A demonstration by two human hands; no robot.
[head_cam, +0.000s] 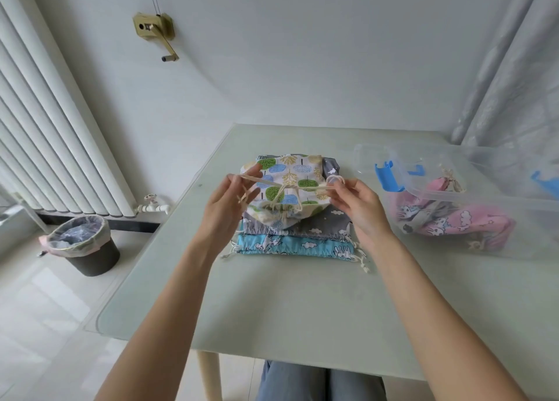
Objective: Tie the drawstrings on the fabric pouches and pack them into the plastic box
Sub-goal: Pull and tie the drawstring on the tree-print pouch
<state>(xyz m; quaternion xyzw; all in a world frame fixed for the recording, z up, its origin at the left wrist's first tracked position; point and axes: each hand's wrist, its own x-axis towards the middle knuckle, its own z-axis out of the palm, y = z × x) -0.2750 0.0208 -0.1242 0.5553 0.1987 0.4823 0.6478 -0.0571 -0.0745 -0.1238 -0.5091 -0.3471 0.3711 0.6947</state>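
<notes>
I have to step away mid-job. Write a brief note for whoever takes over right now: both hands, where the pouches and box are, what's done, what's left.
Left hand: pinches one end of the cream drawstring, pulled out to the left.
Right hand: pinches the other end, pulled right; the knot at the middle is forming.
Tree-print pouch: on top of the stack at table centre, being tied.
Grey pouch and blue pouch: beneath it, strings loose at the sides.
Plastic box: on the right, open, with pink pouches inside.
Done: pink pouches packed.
Left: finish this knot, pack it, then tie and pack grey and blue.
</notes>
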